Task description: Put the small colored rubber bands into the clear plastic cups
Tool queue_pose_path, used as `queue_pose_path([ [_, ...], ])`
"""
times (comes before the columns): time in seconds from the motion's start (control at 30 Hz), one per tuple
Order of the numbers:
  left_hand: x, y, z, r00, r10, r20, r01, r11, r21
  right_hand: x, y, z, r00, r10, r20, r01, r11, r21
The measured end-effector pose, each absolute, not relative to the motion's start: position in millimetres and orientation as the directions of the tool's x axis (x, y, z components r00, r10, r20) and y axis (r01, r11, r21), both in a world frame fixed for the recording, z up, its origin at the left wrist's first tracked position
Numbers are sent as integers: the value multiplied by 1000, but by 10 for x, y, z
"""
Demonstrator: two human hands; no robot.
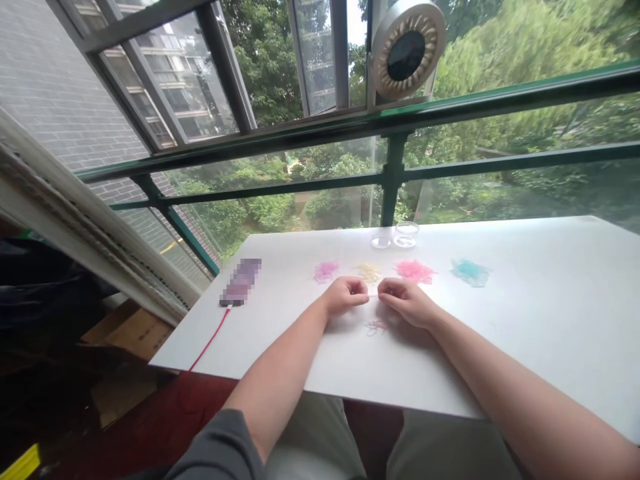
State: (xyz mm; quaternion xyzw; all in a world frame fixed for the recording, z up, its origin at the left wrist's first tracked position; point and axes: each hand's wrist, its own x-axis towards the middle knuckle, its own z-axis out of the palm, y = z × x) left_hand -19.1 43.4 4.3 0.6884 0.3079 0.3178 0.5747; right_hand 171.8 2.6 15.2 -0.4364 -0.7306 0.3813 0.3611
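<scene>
Blurred-out phone (241, 282), fingers' (361, 288) contents unclear

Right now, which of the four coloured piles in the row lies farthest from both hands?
The turquoise pile, at the row's right end, past the bright pink pile; the other three lie nearer the hands.

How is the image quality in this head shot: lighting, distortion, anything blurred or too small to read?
Head view: soft, even daylight from the windows, with only faint shadows under the left hand and right hand; strong wide-angle bend in the green railing; the flat device is pixelated; the white table is bright, so the small band cluster and whatever the fingers pinch are too fine to resolve.
</scene>
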Motion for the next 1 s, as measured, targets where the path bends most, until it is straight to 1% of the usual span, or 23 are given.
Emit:
queue_pose_path([
  [0.07, -247, 446, 64, 607, 789, 93, -19, -102, 995, 1735, 23, 171, -347, 919, 187, 312, 301, -901],
  [0.17, -322, 468, 96, 524, 843, 124, -147, -54, 988, 1755, 26, 192, -337, 918, 208, 175, 278, -945],
  [0.23, -340, 472, 112, 503, 856, 120, -179, -33, 983, 1756, 31, 197, -328, 916, 233, 94, 277, -956],
  [0.3, -328, 458, 123, 514, 850, 115, -151, -42, 988, 1749, 33, 190, -322, 914, 248, 57, 280, -958],
  [0.43, -263, 401, 124, 582, 807, 98, 0, -120, 993, 1726, 25, 137, -343, 915, 213, 89, 257, -962],
  [0.53, -238, 385, 109, 593, 799, 96, 78, -176, 981, 1708, 24, 96, -337, 924, 184, 137, 241, -961],
  [0.63, -243, 393, 92, 592, 798, 109, 99, -206, 974, 1695, 33, 81, -317, 929, 192, 166, 253, -953],
  [0.8, -256, 386, 93, 593, 793, 142, 118, -260, 958, 1692, 41, 88, -343, 923, 177, 184, 251, -950],
  [1.0, -254, 365, 116, 586, 797, 145, 154, -285, 946, 1690, 40, 109, -344, 921, 185, 219, 270, -938],
])
